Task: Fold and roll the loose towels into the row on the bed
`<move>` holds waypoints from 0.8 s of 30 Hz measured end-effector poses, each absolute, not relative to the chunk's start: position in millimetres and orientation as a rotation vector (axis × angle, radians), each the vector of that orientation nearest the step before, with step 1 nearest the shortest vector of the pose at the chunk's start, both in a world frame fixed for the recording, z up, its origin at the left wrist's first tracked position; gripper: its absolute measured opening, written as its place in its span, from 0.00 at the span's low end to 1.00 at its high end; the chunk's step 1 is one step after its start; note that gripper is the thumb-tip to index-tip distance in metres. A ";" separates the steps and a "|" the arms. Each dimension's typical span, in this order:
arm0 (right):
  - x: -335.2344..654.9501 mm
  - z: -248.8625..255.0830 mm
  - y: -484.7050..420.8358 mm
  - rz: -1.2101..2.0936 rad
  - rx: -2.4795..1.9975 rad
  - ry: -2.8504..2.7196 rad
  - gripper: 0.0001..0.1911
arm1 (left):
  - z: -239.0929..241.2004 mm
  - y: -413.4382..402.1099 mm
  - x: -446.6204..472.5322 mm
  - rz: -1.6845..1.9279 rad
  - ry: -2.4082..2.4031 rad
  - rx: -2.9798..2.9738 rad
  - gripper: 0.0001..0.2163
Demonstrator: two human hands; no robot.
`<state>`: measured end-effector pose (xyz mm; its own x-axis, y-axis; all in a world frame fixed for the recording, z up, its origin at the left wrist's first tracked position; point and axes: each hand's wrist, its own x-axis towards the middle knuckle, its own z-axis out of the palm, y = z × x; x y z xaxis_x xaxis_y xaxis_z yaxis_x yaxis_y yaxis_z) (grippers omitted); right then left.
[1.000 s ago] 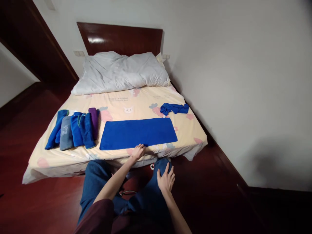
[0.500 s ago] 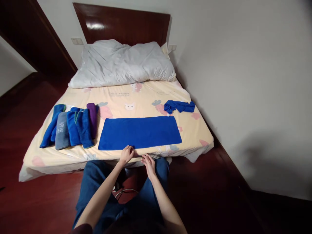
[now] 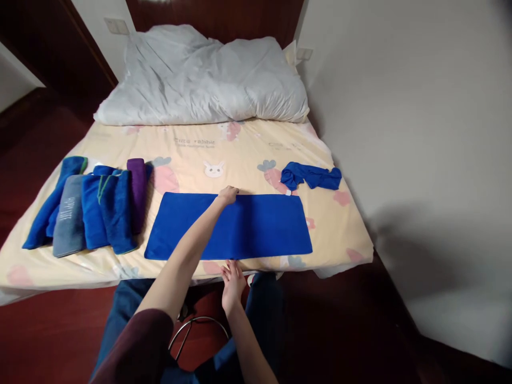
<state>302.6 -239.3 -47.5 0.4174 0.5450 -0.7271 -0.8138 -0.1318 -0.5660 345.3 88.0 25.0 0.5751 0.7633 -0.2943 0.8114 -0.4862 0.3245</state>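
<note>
A blue towel (image 3: 272, 224) lies spread as a wide rectangle near the front edge of the bed. My left hand (image 3: 229, 195) reaches across it and is closed on the middle of its far edge; the fingertips are partly hidden. At the middle of the near edge, my right hand (image 3: 234, 282) pinches the hem with its fingertips, the other fingers loosely curled. A faint upright crease runs through the cloth between both hands.
Rolled or folded towels, including a grey one (image 3: 70, 218) and a purple one (image 3: 137, 194), lie at the left. A crumpled blue cloth (image 3: 314, 176) rests at the right. Behind are a light grey quilt (image 3: 208, 85) and a wall (image 3: 420, 133) on the right.
My left hand has moved from the near edge to the towel's far edge. My right hand has come up to the near edge. The view has moved closer to the bed.
</note>
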 end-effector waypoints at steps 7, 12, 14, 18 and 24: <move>303.6 -58.2 -227.4 1.171 -1.215 0.311 0.25 | -2.8 110.3 370.9 -0.250 1.338 2.314 0.15; 310.1 -64.5 -223.6 1.157 -1.179 0.339 0.26 | -3.9 117.0 377.5 -0.257 1.400 2.253 0.16; 311.3 -61.8 -220.9 1.156 -1.155 0.335 0.26 | 0.5 116.8 377.3 -0.217 1.428 2.225 0.15; 309.1 -52.8 -222.1 1.101 -1.158 0.335 0.27 | 10.7 115.9 371.1 -0.107 1.467 2.159 0.13; 304.7 -39.4 -231.9 1.008 -1.137 0.351 0.28 | 14.8 118.7 363.0 0.032 1.446 2.044 0.11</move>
